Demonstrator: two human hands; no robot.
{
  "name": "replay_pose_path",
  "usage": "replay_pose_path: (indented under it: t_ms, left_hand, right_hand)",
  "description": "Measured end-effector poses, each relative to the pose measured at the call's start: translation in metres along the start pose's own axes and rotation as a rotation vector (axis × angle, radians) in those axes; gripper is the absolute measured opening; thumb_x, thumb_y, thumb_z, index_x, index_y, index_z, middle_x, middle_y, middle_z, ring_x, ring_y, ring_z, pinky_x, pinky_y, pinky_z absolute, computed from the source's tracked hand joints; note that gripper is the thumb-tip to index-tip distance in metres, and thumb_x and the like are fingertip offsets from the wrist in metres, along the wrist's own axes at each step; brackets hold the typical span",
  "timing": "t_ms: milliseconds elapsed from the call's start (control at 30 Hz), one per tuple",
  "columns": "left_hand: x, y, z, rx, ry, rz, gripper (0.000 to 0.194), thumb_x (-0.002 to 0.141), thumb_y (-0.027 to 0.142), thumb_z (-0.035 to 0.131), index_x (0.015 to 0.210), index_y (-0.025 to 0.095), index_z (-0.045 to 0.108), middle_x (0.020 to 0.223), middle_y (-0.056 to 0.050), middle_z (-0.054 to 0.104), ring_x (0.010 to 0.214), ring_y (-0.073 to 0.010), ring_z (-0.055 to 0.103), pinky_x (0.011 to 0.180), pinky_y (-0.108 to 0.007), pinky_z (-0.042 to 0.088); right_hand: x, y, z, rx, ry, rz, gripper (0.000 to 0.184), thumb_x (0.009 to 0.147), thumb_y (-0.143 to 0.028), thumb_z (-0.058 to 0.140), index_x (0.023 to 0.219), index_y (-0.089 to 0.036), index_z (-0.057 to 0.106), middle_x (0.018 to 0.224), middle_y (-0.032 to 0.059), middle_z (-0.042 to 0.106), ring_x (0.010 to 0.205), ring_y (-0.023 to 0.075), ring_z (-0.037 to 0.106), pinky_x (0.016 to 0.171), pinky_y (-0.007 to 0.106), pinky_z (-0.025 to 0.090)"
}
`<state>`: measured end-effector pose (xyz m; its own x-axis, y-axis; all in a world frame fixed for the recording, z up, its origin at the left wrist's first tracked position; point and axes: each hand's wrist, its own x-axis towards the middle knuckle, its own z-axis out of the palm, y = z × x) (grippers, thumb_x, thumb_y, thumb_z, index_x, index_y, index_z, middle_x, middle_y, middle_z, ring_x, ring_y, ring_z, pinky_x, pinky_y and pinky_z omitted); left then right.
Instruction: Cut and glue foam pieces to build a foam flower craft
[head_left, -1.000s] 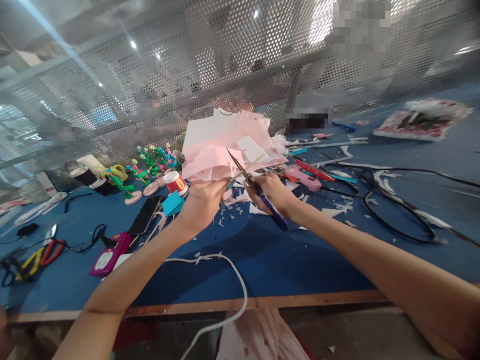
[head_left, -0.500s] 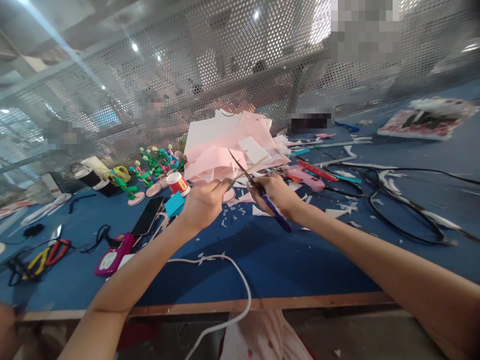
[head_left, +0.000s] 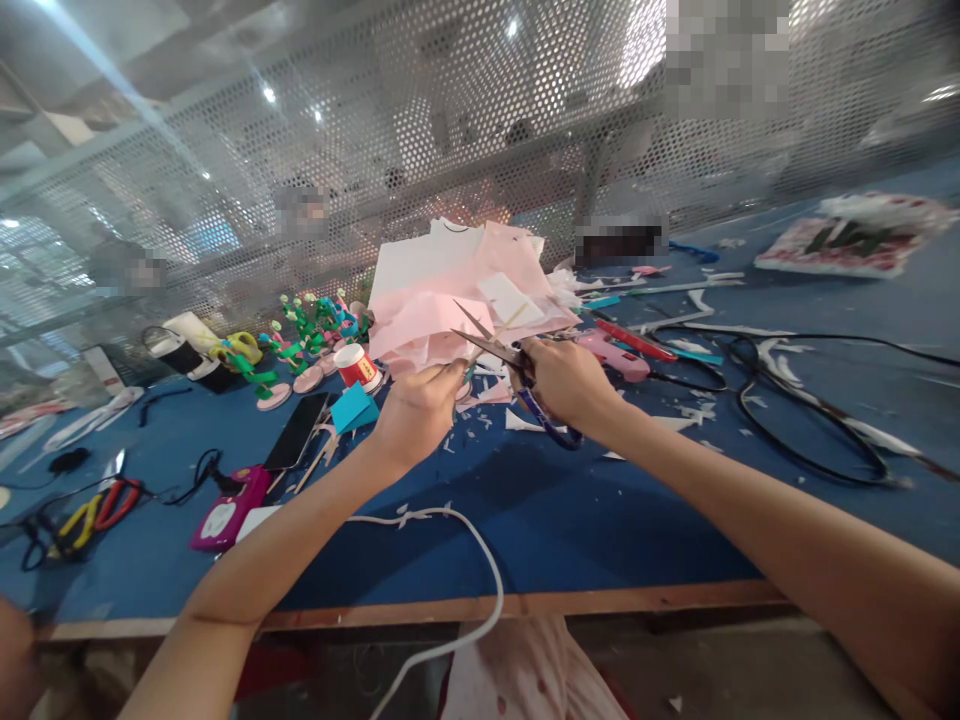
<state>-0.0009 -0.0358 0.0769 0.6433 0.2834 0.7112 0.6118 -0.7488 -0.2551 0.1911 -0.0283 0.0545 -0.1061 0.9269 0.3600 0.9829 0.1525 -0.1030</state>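
My right hand (head_left: 566, 382) grips blue-handled scissors (head_left: 501, 354) with the blades spread apart, tips pointing up and left. My left hand (head_left: 418, 408) is closed in a pinch on a thin stick (head_left: 504, 328) that reaches up between the blades. Both hands hover above the blue table (head_left: 525, 510), just in front of a heap of pink and white paper sheets (head_left: 457, 285). Small white paper scraps (head_left: 480, 420) lie on the table under the hands.
A pink glue gun (head_left: 604, 352) and black cables (head_left: 787, 400) lie to the right. On the left stand a red-and-white jar (head_left: 355, 366), green figures (head_left: 296, 335), a phone (head_left: 295, 430), a pink device (head_left: 225, 505) and pliers (head_left: 90, 508). A white cable (head_left: 465, 540) hangs over the front edge. Perforated mesh closes the back.
The scissors' blades have spread apart and tilted lower toward the left. My right hand has turned and shifted slightly right. My left hand has stayed nearly in place with the stick.
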Motion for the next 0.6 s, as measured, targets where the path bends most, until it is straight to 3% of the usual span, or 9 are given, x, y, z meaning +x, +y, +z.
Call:
replay_pose_path:
  t_ms: [233, 400, 600]
  left_hand:
    - [-0.001, -0.01, 0.004, -0.095, 0.04, 0.023, 0.026, 0.087, 0.011, 0.04, 0.098, 0.006, 0.063, 0.063, -0.006, 0.064, 0.056, -0.0117, 0.059, 0.052, -0.022, 0.047]
    - [-0.003, -0.013, 0.008, -0.224, 0.053, -0.051, 0.023, 0.087, 0.016, 0.044, 0.095, 0.01, 0.064, 0.06, -0.003, 0.065, 0.054, -0.0099, 0.059, 0.053, -0.021, 0.048]
    - [-0.005, -0.014, 0.013, -0.419, 0.044, -0.164, 0.022, 0.087, 0.02, 0.046, 0.091, 0.011, 0.066, 0.059, -0.001, 0.066, 0.052, -0.0083, 0.059, 0.052, -0.018, 0.047]
  right_hand:
    - [-0.001, -0.002, 0.002, 0.279, 0.06, -0.134, 0.01, 0.071, -0.018, 0.047, 0.067, -0.014, 0.055, 0.065, 0.0128, 0.066, 0.061, 0.0212, 0.061, 0.058, 0.027, 0.038]
    - [-0.004, -0.006, 0.0, 0.511, 0.113, -0.184, 0.02, 0.072, -0.024, 0.045, 0.053, -0.018, 0.045, 0.05, 0.0063, 0.057, 0.048, 0.0153, 0.053, 0.052, 0.024, 0.035]
    - [-0.003, -0.005, 0.002, 0.593, 0.118, -0.191, 0.025, 0.071, -0.028, 0.046, 0.049, -0.019, 0.041, 0.045, 0.0037, 0.049, 0.047, 0.0132, 0.048, 0.051, 0.024, 0.034]
